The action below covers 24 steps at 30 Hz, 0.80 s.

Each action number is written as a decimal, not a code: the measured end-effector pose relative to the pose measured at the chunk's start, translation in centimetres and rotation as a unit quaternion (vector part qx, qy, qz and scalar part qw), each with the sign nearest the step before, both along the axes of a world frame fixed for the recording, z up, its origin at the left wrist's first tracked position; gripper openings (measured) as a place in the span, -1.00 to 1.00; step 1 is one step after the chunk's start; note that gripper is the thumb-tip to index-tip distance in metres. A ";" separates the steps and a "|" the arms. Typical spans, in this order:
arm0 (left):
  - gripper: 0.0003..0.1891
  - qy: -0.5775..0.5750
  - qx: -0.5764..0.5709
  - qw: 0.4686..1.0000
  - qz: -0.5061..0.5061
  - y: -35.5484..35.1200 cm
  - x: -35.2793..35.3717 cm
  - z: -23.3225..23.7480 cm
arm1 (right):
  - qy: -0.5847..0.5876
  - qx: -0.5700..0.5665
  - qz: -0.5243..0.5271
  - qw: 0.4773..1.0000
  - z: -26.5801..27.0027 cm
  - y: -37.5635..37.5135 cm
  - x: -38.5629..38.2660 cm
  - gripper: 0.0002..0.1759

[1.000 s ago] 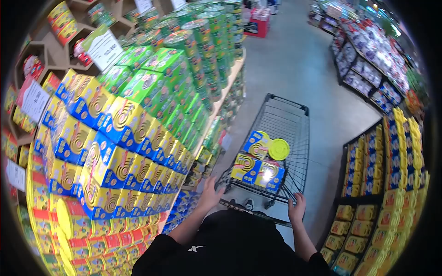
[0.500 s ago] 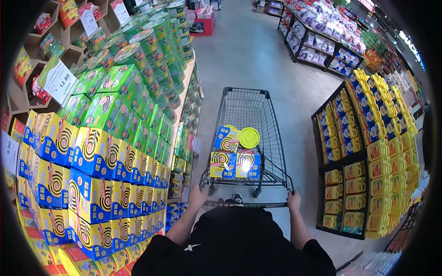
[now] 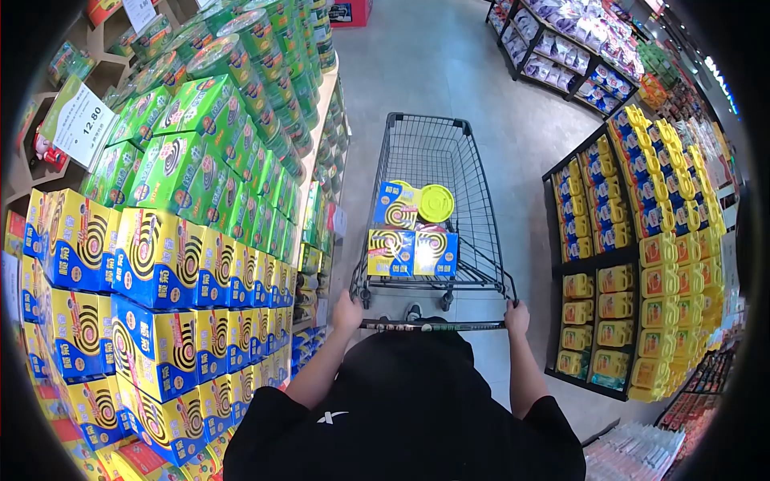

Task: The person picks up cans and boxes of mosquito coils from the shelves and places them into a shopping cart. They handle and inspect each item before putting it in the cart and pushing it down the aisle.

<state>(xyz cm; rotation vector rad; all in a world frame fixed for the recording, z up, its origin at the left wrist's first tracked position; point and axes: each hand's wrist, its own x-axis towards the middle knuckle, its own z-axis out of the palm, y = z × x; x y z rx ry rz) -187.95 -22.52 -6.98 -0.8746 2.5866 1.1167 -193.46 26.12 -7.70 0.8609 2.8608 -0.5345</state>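
Far left: stacked yellow-and-blue boxes, green boxes beyond, white price card marked 12.80. Next, left grip: one bare hand, closed round the left end of the handle bar. Centre: one black wire cart, directly ahead of both grips, long axis running forward from the body, handle bar crosswise at its near end. Inside, near end, left of centre: two yellow-and-blue cartons side by side, a third carton beyond, yellow round lid to its right; all nearer the left grip. Then right grip: one bare hand, closed round the bar's right end. Far right: black rack, yellow jugs.
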 end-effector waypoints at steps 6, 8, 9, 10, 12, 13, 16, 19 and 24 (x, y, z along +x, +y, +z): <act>-0.67 -0.012 -0.029 0.999 0.000 -0.8 -3.9 1.5 | -0.007 -0.039 0.003 0.999 -0.1 -1.2 -4.3 -0.64; -0.68 0.001 -0.024 1.000 -0.006 -1.5 -5.4 1.4 | -0.032 -0.035 0.002 0.999 2.1 -2.9 -6.0 -0.63; -0.68 0.000 -0.036 0.999 -0.001 -1.9 -6.2 0.9 | -0.044 -0.034 0.001 0.998 3.1 -3.7 -7.0 -0.63; -0.68 -0.002 -0.047 0.999 0.004 -2.1 -7.0 0.3 | -0.049 -0.037 0.002 0.998 2.9 -3.8 -8.1 -0.63; -0.68 -0.022 -0.057 0.998 0.006 -2.5 -9.0 0.4 | -0.057 -0.045 0.004 0.997 2.1 -3.9 -10.2 -0.64; -0.68 -0.012 -0.053 0.998 0.012 -2.8 -9.7 0.0 | -0.054 -0.051 0.008 0.997 1.8 -3.9 -11.3 -0.64; -0.70 0.033 -0.044 0.998 0.025 -3.7 -12.2 -0.9 | -0.045 -0.070 0.025 0.996 1.1 -4.2 -14.6 -0.64; -0.72 0.072 -0.036 0.996 0.027 -4.6 -14.7 -1.5 | -0.036 -0.089 0.047 0.994 1.2 -4.7 -17.9 -0.66; -0.72 0.022 -0.029 0.998 0.044 -5.5 -18.7 -0.2 | -0.027 -0.109 0.062 0.992 1.2 -6.0 -22.0 -0.69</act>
